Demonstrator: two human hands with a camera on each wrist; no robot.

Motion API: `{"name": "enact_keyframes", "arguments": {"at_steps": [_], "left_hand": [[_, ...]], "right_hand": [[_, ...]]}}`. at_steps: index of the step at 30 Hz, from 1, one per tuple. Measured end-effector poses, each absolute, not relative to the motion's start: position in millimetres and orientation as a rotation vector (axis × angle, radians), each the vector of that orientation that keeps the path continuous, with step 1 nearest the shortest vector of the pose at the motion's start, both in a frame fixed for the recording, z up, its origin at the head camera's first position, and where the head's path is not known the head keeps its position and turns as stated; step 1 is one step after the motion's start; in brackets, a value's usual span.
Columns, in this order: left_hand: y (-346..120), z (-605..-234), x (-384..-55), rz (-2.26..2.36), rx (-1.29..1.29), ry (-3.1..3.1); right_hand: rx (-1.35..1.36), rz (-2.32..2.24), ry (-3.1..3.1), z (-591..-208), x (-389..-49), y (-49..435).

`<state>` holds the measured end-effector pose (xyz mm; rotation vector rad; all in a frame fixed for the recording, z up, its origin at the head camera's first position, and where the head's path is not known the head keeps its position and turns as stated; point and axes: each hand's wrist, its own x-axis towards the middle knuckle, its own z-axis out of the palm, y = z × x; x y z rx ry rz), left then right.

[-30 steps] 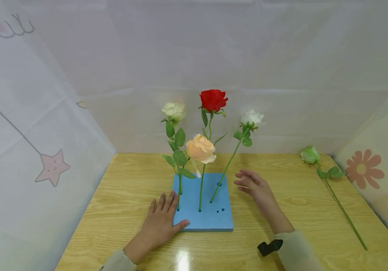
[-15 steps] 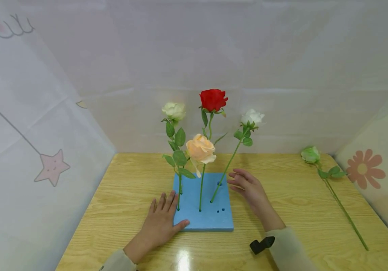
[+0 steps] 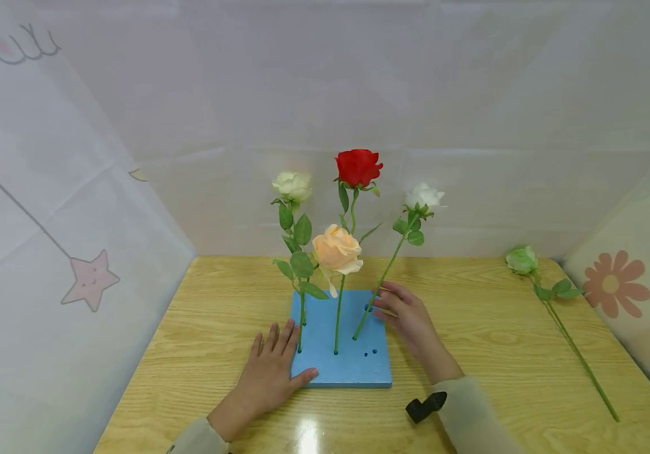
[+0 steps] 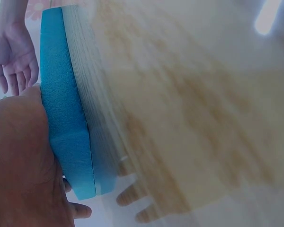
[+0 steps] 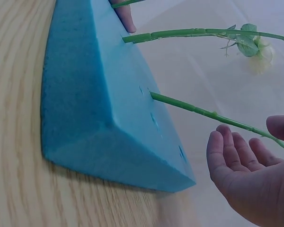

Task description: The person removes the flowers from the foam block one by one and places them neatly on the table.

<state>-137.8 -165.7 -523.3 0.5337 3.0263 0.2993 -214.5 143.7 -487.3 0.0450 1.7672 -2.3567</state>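
Observation:
A blue foam board with small holes lies on the table. Its stuck-in flowers are a cream rose, a red rose, a peach rose and a white rose, whose stem leans right. My left hand rests at the board's left edge, fingers straight, thumb over its front corner. At the board's right side, my right hand has loosely bent fingers around the white rose's stem, apart from the thumb; nothing is gripped.
A pale green rose with a long stem lies at the right of the wooden table. White printed cloth closes off the back and both sides. A black strap piece sits at the right sleeve.
My right hand has moved left, from beside the board to the white rose's stem. My left hand, the board and the flowers have stayed in place.

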Motion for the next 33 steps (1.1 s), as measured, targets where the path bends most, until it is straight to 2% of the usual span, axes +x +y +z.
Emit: {"name": "enact_keyframes", "arguments": {"at_steps": [8,33], "left_hand": [[-166,-523,-137,0.323,0.555,3.045],[-165,-521,-136,0.314,0.558,3.042]], "right_hand": [[-0.009,-2.353,1.753,-488,-217,135],[0.051,-2.409,1.816,-489,-217,118]]}}
